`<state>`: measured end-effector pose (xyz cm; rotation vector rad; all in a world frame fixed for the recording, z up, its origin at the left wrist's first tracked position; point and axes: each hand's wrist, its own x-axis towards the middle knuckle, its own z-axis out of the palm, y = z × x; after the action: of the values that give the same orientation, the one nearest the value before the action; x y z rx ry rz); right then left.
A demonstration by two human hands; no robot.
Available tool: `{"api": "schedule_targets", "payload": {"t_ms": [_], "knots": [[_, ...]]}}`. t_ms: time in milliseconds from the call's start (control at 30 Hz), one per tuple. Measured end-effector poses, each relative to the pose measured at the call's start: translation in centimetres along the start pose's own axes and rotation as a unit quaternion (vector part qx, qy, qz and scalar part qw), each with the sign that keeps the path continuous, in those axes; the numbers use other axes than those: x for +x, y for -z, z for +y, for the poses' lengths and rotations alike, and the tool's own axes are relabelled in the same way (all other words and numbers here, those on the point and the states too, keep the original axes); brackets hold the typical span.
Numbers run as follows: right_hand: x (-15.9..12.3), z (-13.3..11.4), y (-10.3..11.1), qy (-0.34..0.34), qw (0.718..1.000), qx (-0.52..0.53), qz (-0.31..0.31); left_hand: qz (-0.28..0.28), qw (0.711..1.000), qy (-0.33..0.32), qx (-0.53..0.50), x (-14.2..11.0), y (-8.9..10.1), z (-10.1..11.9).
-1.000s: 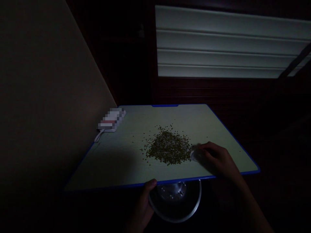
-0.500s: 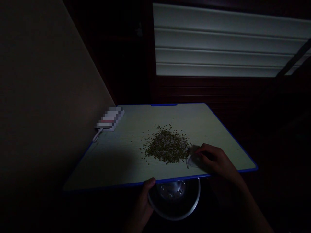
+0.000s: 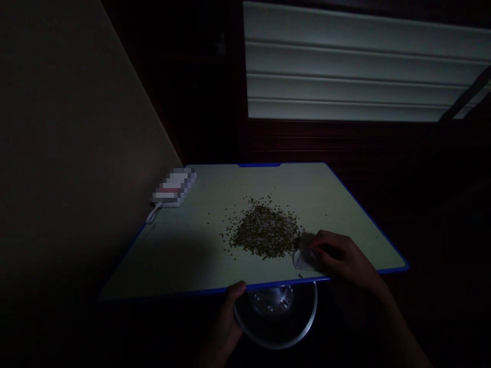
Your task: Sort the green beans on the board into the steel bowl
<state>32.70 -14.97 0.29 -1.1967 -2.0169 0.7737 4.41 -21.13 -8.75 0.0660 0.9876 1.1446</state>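
A pile of small greenish-brown grains [image 3: 264, 232] is spread on a pale folding table [image 3: 161, 255] with a blue edge. My right hand [image 3: 341, 255], fingers pinched, holds a thin, pale, see-through piece like a plastic card [image 3: 302, 260] at the pile's right side. A few grains lie between that piece and the near edge. Below this edge, my left hand [image 3: 230, 312] grips the left rim of a metal bowl [image 3: 293, 341], its thumb up against the table edge. Some grains show in the bowl; the table hides its far part.
A white flat object with a strap [image 3: 178, 191], its face blurred out, lies at the table's far left corner. A wall [image 3: 95, 128] rises along the left. Dark wooden furniture with pale slatted panels [image 3: 345, 76] stands behind. The room is dim.
The plastic piece and my right hand have moved slightly toward the near edge. A few grains now lie closer to that edge. My left hand and the bowl stay put.
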Motion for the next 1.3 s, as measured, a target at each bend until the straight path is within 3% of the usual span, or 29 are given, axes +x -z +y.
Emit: {"api": "schedule_targets", "payload": {"t_ms": [500,900,1300], "knots": [[-0.48,-0.11,0.23,-0.001,0.998,0.045,-0.034,-0.002,1.0,0.012,-0.009,-0.3,-0.23,0.13],[-0.35,-0.16,0.14,0.004,1.0,0.01,-0.013,0.001,1.0,-0.001,0.008,-0.17,-0.25,0.04],[-0.22,-0.71,0.35,0.059,0.996,0.01,-0.063,0.03,1.0,-0.006,-0.002,-0.51,-0.93,0.29]]}}
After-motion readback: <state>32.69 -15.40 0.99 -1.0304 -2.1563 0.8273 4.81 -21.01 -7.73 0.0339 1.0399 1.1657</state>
